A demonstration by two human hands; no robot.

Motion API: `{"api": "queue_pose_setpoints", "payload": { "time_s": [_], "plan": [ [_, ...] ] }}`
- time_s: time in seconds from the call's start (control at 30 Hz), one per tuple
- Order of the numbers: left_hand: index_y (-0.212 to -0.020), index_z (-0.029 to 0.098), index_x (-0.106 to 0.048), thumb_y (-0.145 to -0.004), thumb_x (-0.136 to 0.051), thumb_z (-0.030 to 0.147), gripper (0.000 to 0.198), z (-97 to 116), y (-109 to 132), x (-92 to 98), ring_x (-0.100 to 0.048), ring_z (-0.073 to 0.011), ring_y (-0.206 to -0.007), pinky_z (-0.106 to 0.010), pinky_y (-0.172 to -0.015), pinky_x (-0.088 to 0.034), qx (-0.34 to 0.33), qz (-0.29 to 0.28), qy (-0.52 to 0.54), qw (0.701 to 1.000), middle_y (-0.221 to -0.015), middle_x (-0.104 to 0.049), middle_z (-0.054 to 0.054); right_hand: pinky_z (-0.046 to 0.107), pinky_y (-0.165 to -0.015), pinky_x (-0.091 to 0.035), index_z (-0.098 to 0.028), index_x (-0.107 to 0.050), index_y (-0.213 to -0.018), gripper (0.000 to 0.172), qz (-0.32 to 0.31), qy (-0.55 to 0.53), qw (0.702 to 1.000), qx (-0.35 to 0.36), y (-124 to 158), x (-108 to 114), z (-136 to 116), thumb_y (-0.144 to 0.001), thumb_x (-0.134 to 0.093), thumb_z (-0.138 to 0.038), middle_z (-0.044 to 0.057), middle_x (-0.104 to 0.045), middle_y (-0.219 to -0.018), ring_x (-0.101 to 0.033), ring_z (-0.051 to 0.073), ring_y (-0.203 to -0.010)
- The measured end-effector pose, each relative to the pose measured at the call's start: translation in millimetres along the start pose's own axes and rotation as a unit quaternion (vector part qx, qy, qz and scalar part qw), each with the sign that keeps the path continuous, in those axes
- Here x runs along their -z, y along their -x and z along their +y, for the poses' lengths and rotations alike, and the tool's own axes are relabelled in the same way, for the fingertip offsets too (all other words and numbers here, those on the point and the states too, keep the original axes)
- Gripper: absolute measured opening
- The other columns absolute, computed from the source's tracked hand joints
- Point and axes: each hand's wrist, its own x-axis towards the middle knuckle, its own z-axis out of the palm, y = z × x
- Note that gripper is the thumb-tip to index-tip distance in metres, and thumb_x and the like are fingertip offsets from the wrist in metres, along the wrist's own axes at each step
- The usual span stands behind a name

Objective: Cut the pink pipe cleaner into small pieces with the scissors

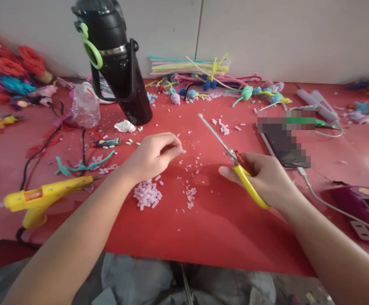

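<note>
One small lilac piece [183, 151] is sitting between the pinched fingertips of the left hand [155, 154], over the red table [222, 241]. The right hand [264, 176] is gripping yellow-handled scissors [242, 173], whose blades are pointing away from the person and looking closed or nearly so. A pile of similar pieces [146, 195] is lying just beside the left wrist, and loose crumbs [190, 195] are lying between the hands. The pinch is looking shallow, so the piece could be slipping out and getting lost among the crumbs. A careless sweep of that wrist could be scattering the pile. Blades opening near those fingertips could be nicking skin. The glue gun [47, 195] is lying near the left forearm; if its nozzle is hot, a brush could be burning the arm.
</note>
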Motion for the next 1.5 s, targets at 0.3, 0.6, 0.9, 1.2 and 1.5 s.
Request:
{"api": "queue_pose_setpoints", "payload": {
  "time_s": [0.3,0.6,0.9,1.2,1.5],
  "plan": [
    [-0.075,0.017,-0.056,-0.092,-0.054,0.021,0.018,-10,1,13.3,-0.049,-0.0113,-0.061,-0.025,-0.059,-0.039,0.008,0.054,-0.025,0.998,-0.066,-0.053,0.002,0.026,-0.045,-0.023,-0.023,-0.038,-0.060,0.062,0.001,0.150,0.986,0.069,-11,2,22,-0.059,-0.077,-0.071,-0.005,-0.027,-0.059,-0.023,0.011,-0.056],
    [-0.080,0.016,-0.060,-0.093,-0.057,0.021,0.015,-7,1,6.9,-0.056,-0.0122,-0.068,-0.026,-0.064,-0.045,-0.038,0.087,-0.013,0.995,-0.075,-0.062,-0.002,0.027,-0.045,-0.022,-0.023,-0.036,-0.057,0.065,-0.008,0.147,0.988,0.051,-9,-1,22,-0.056,-0.075,-0.075,-0.004,-0.025,-0.060,-0.023,0.012,-0.057],
    [-0.082,0.016,-0.060,-0.094,-0.056,0.021,0.013,-5,1,1.6,-0.055,-0.0119,-0.067,-0.026,-0.063,-0.044,-0.040,0.079,-0.004,0.996,-0.075,-0.061,-0.002,0.027,-0.046,-0.022,-0.023,-0.032,-0.059,0.066,-0.007,0.159,0.986,0.055,-10,-3,26,-0.059,-0.078,-0.071,-0.004,-0.024,-0.060,-0.021,0.013,-0.059],
    [-0.082,0.017,-0.060,-0.094,-0.055,0.022,0.014,-3,1,0.5,-0.055,-0.0118,-0.066,-0.026,-0.063,-0.045,-0.031,0.076,0.000,0.997,-0.075,-0.061,-0.001,0.026,-0.045,-0.024,-0.023,-0.032,-0.059,0.063,-0.008,0.156,0.986,0.062,-11,-3,27,-0.061,-0.078,-0.067,-0.004,-0.025,-0.061,-0.021,0.013,-0.059],
    [-0.083,0.017,-0.058,-0.095,-0.056,0.026,0.015,-4,2,-1.1,-0.054,-0.0117,-0.065,-0.025,-0.061,-0.044,-0.010,0.068,0.016,0.998,-0.073,-0.060,-0.001,0.027,-0.047,-0.023,-0.023,-0.034,-0.059,0.064,-0.013,0.154,0.987,0.043,-11,-3,26,-0.060,-0.076,-0.071,-0.004,-0.024,-0.061,-0.022,0.013,-0.060]
  ]
}}
